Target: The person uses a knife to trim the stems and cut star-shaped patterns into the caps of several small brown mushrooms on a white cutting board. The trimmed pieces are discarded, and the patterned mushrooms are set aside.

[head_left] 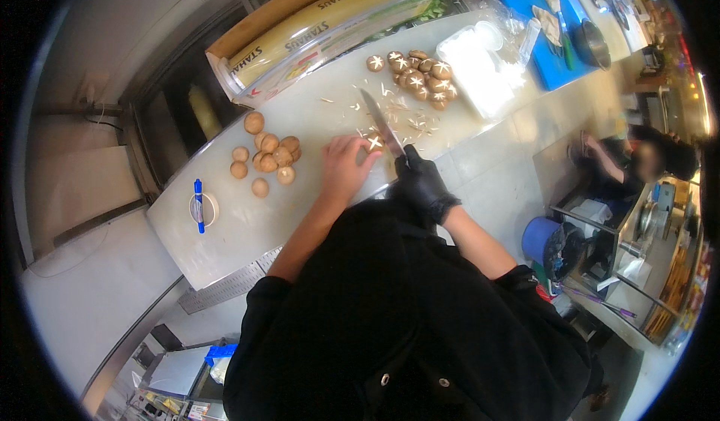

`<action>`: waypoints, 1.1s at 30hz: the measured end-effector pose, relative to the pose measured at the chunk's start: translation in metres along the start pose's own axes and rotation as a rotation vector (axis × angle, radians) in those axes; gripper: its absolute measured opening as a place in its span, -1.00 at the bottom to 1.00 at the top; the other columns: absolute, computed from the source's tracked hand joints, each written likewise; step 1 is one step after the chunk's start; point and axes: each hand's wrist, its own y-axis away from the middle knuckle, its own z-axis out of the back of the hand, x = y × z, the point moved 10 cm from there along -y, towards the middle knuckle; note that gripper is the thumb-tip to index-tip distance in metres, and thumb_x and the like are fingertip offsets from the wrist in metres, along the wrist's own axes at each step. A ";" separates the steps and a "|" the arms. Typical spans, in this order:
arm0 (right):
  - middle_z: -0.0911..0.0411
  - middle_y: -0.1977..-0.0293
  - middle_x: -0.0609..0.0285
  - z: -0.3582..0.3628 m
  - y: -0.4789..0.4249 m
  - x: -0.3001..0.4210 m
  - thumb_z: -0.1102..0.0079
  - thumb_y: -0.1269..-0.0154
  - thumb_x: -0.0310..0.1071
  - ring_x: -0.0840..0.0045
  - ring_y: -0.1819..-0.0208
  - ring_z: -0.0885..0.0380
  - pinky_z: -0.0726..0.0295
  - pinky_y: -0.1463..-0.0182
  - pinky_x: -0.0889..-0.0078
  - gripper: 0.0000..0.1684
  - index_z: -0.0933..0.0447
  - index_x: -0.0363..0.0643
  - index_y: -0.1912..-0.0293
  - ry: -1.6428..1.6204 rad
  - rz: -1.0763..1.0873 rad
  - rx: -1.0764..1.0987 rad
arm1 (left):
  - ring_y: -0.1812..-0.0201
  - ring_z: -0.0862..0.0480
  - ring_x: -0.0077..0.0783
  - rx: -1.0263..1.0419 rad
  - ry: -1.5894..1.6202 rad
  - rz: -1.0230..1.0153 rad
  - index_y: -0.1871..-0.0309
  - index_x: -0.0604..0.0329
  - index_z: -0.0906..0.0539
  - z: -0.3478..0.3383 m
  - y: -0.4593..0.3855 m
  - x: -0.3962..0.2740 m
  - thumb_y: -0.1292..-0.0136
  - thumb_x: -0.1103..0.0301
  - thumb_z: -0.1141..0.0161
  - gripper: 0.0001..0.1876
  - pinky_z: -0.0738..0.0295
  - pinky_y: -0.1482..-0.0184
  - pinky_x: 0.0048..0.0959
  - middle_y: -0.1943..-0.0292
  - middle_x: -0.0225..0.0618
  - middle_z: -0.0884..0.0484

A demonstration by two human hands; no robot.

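My bare left hand (344, 165) pinches a brown shiitake mushroom cap (373, 142) with pale cuts across its top, holding it on the white worktop (312, 196). In a black glove, my right hand (423, 180) grips a kitchen knife (382, 122). Its blade points away from me and lies close beside the cap; contact is unclear. Thin pale mushroom trimmings (419, 123) are scattered around the blade. Beyond them sits a cluster of star-cut shiitake caps (416, 79). To the left is a pile of mostly uncut caps (273, 154).
A long open box with a yellow roll (315, 24) lines the far edge. White plastic containers (478, 72) stand right of the cut caps. A blue marker (198, 204) rests across a small round dish (209, 214). A blue board (554, 55) lies farther right; another person (613, 162) is beyond.
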 end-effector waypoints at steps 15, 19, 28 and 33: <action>-0.62 0.20 -0.40 -0.013 -0.007 -0.019 -0.03 -0.59 -0.16 -0.19 0.07 -0.66 -0.62 0.08 -0.04 -0.67 -0.49 -0.27 -0.01 -0.085 0.023 0.040 | -0.11 -0.62 -0.25 0.131 0.016 -0.004 -0.01 -0.08 -0.68 0.000 -0.007 0.000 -0.11 0.24 -0.51 -0.62 -0.32 -0.15 -0.18 0.00 -0.43 -0.72; -0.64 0.10 -0.34 -0.015 0.027 -0.026 -0.02 -0.58 -0.14 -0.18 -0.01 -0.63 -0.60 -0.01 -0.07 -0.63 -0.48 -0.24 -0.12 0.121 0.024 0.151 | -0.09 -0.62 -0.25 0.115 -0.010 0.010 0.02 -0.08 -0.67 -0.002 -0.006 0.000 -0.09 0.26 -0.51 -0.63 -0.31 -0.14 -0.18 0.04 -0.45 -0.72; -0.68 0.17 -0.21 -0.015 0.050 -0.033 -0.03 -0.56 -0.07 -0.21 0.19 -0.67 -0.61 0.12 -0.24 -0.60 -0.42 -0.15 -0.15 0.218 -0.171 -0.039 | -0.03 -0.63 -0.19 0.067 0.011 0.028 0.10 0.02 -0.66 -0.011 0.001 0.001 -0.07 0.28 -0.52 -0.66 -0.34 -0.12 -0.14 0.13 -0.40 -0.71; -0.67 0.21 -0.18 -0.016 0.052 -0.024 -0.02 -0.54 -0.09 -0.15 0.24 -0.68 -0.63 0.21 -0.24 -0.60 -0.34 -0.10 -0.19 0.301 0.007 -0.166 | 0.00 -0.63 -0.14 0.037 -0.023 0.046 0.10 0.09 -0.65 -0.009 0.004 -0.002 -0.05 0.32 -0.52 -0.65 -0.38 -0.10 -0.11 0.15 -0.34 -0.71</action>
